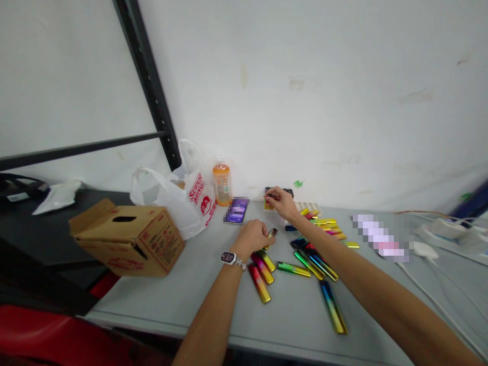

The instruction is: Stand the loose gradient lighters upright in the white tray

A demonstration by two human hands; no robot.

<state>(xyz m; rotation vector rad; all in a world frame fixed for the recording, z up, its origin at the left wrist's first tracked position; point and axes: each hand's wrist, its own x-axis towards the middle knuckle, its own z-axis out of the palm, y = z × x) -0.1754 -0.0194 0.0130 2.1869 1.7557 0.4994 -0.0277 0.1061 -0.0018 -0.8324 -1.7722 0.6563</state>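
Note:
My left hand, with a watch on its wrist, is closed round a small shiny case. Below it lie several gold, pink and red metallic cases. My right hand reaches farther back, its fingers pinched at a small box by the wall; what they hold is too small to name. A pale tray with round holes is partly hidden behind that hand. More metallic cases lie around and under my right forearm, and one blue-gold case lies near the front edge.
A cardboard box, a white plastic bag, an orange bottle and a phone stand or lie at the left. On the right are a blurred flat object, a power strip and white cables. A red chair is at the lower left.

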